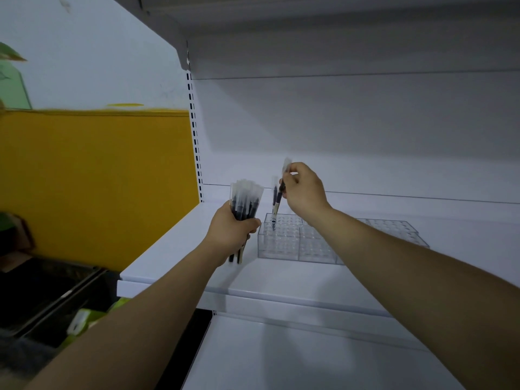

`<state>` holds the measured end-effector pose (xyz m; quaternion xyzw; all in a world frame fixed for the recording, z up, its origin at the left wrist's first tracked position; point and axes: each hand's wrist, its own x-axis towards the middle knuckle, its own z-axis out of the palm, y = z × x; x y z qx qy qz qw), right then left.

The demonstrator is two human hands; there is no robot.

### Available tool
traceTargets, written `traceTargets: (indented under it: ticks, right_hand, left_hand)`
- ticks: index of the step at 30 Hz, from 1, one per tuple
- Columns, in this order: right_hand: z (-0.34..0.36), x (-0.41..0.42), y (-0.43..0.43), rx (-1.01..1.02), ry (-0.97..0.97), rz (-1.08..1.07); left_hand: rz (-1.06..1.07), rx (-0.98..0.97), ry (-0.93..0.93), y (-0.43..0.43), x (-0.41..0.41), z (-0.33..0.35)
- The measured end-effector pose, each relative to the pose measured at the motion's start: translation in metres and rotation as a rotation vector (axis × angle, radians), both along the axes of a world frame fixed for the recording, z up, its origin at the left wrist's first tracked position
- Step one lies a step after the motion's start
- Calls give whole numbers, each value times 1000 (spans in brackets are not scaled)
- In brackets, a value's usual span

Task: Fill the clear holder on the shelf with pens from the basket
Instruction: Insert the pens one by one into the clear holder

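While left hand [235, 229] grips pen bundle [247, 202], right hand [302, 192] pinches pen [278, 206] — tip at clear holder [284, 243].

Dim, cool, even light; soft shadow under the upper shelf; blurred left edge, wide-angle bending.

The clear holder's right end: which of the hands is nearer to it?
Right. The right hand is above the left part of the clear holder, pinching a pen; the left hand is off its left edge, gripping a bundle of pens.
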<state>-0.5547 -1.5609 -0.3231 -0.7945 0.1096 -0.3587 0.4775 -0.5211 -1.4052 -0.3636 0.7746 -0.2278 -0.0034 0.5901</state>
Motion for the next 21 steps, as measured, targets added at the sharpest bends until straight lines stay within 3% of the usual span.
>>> traceTargets:
  ticks: [10,17,21]
  right_hand:
    - [-17,9,3,-153,144,16]
    - [-15,14,2,-118,187,-37]
    - [-21,16,0,-232,279,-62]
  left_hand:
    - [32,-42,64,0,7,-2]
    - [38,-28,92,3,10,-3]
    - [33,-25,94,2,9,-4]
